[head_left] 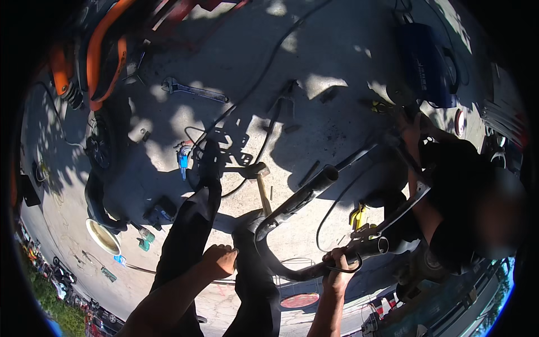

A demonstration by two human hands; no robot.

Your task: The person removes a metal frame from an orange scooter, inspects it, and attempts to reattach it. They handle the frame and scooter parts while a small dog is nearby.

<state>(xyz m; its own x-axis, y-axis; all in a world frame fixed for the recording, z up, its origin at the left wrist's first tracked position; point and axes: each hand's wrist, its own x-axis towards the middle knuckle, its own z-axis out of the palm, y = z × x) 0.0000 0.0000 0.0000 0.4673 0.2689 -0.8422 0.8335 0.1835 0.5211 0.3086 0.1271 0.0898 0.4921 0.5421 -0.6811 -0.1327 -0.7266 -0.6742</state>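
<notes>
My right hand [337, 267] is wrapped round the lower arm of a bent, dark metal tube frame [297, 205]. Both open tube ends of the frame point to the right, and its bend lies by my knee. My left hand [220, 261] is closed in a fist against my dark trouser leg; whatever its fingers enclose is hidden. A hammer [263, 194] with a wooden handle lies just beyond the frame. At the right, a co-worker [449, 191] in black leans in, with one hand [411, 132] near a thin metal rod beside the frame.
An adjustable wrench [199, 91] and a blue hex key set [183, 159] lie on the concrete. Black cables [264, 73] cross the ground. A dark blue machine [426, 64] stands far right, a yellow tool [356, 216] near the co-worker. Orange machine parts [104, 50] are far left, a pale round rim [103, 237] nearer.
</notes>
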